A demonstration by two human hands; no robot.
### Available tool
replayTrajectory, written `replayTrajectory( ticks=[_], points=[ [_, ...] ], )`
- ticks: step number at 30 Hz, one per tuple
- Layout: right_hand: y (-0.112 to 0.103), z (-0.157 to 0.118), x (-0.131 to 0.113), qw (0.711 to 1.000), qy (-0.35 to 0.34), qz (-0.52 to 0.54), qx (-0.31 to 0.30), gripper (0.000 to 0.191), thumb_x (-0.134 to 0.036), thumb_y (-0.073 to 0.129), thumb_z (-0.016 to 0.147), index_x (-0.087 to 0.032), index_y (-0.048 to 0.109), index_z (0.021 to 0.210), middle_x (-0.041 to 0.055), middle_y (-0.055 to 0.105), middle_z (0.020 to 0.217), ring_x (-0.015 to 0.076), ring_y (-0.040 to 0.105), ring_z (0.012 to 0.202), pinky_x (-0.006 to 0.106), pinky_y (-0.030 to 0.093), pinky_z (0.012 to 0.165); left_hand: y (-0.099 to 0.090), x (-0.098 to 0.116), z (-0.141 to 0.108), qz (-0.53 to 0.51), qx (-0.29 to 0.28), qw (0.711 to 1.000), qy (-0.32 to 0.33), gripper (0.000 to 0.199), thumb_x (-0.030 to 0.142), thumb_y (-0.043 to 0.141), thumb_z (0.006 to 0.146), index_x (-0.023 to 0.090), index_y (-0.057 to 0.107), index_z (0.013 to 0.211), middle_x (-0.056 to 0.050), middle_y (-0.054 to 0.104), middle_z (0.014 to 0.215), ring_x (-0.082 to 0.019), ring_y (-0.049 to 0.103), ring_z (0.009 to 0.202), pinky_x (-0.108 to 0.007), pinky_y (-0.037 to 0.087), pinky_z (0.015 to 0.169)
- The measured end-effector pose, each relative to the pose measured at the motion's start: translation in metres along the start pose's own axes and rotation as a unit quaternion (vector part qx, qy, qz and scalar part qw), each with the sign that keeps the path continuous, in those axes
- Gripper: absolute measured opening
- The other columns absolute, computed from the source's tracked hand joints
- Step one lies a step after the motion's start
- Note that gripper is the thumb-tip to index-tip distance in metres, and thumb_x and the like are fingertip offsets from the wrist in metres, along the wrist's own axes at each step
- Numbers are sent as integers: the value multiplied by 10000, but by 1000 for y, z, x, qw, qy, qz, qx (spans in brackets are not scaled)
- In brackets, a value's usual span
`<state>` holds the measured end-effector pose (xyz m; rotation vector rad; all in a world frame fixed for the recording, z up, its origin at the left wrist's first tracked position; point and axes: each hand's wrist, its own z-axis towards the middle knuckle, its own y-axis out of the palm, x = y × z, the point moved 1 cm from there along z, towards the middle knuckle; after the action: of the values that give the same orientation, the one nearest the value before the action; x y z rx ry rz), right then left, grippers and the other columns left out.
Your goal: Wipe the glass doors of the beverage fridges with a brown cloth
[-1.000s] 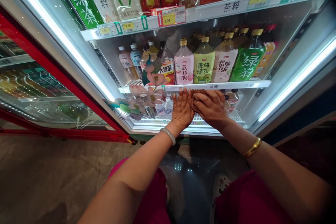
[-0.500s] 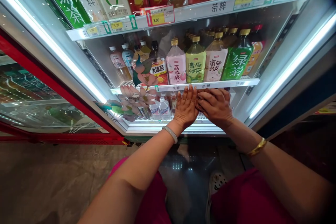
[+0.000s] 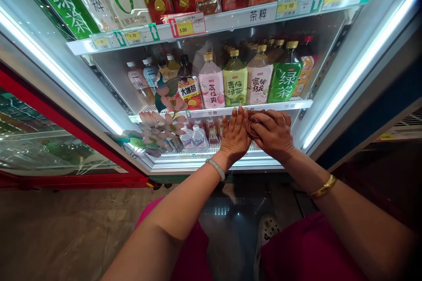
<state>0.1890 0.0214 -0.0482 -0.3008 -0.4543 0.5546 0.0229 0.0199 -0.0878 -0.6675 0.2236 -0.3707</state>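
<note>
the person's left hand lies flat toward the fridge's glass front, its fingers straight and slightly apart, pointing at twelve o'clock; the right hand, at three o'clock from it and just beside it, has its fingers bent over and aimed at ten o'clock. between the two, under the right fingers, sits a small brown shape; it cannot be told whether it is a cloth or a reflection, so neither can it be told whether the right hand grips anything. compared with a second ago, both hands have slid toward three o'clock along the front: the left fingertips, which were below the pink-labelled bottle, are now below the yellow-green bottle. the gap to the floral decal, at about nine o'clock from the left hand, has widened, and beyond the white bottles on the bottom shelf, some brownish bottles now show. the green-labelled bottle stands at one o'clock from the right hand. the pale bangle and the gold bangle remain on the wrists.
</note>
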Motion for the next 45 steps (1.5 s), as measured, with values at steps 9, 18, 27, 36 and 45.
replayTrajectory(
  ticks=[9,18,27,36,45],
  points=[
    [-12,-1,31,991,106,-7,80,113,-301,703,866,-262,699,972,69,720,1173,282,551,1187,454,383,989,4,22,13,17,46,999,20,742,242,418,973,38,155,1637,-199,239,1694,-241,-5,1602,-502,-129,1287],
    [-22,-6,57,993,85,1,88,91,-257,692,864,-268,699,954,76,710,1141,278,571,1124,459,401,945,8,32,17,3,51,999,13,802,228,473,942,56,128,1645,-181,223,1704,-261,-12,1606,-521,-118,1291],
    [-27,-4,31,996,84,-9,17,85,-263,715,857,-235,692,934,49,715,1131,258,559,1103,422,405,949,13,37,20,-4,67,997,38,821,250,502,955,65,107,1650,-173,274,1685,-233,42,1608,-465,-130,1291],
    [-46,-14,88,959,264,-88,56,173,-252,715,810,-207,687,975,103,653,1218,302,548,1113,448,410,919,16,49,27,-4,78,996,48,872,193,509,896,84,94,1655,-139,253,1693,-219,15,1609,-462,-91,1305],
    [-41,-17,56,994,111,-22,-8,33,-239,686,882,-234,701,911,53,695,1149,243,533,1091,401,386,926,21,56,32,-11,51,997,48,846,215,496,926,112,89,1659,-166,321,1667,-236,132,1603,-491,-143,1278]
  ],
)
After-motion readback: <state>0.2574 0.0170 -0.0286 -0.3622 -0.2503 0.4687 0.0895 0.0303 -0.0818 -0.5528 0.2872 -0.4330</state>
